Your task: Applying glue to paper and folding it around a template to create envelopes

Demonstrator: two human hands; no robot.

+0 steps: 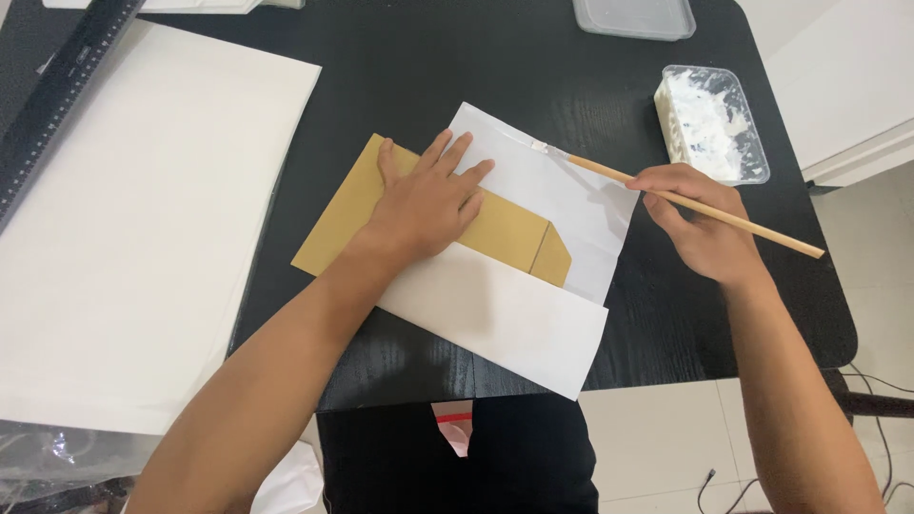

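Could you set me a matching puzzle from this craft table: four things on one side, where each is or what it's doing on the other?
Things:
1. left hand
2. wooden brush
3. plastic glue tray
4. black ruler

Places:
A. far right of the table, smeared white inside
B. gripped in the right hand, tip on the white paper
C. far left, lying diagonally
D. pressed flat on the brown envelope

Pairs: 1-D, 2-B, 3-A, 4-C

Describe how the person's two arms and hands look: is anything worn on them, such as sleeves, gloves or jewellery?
Both forearms are bare up to the picture's lower edge; no sleeves show. The left hand and the right hand have no gloves, and no rings, watch or bracelet can be seen on the fingers or wrists. The nails look short and unpainted. No markings show on either arm.
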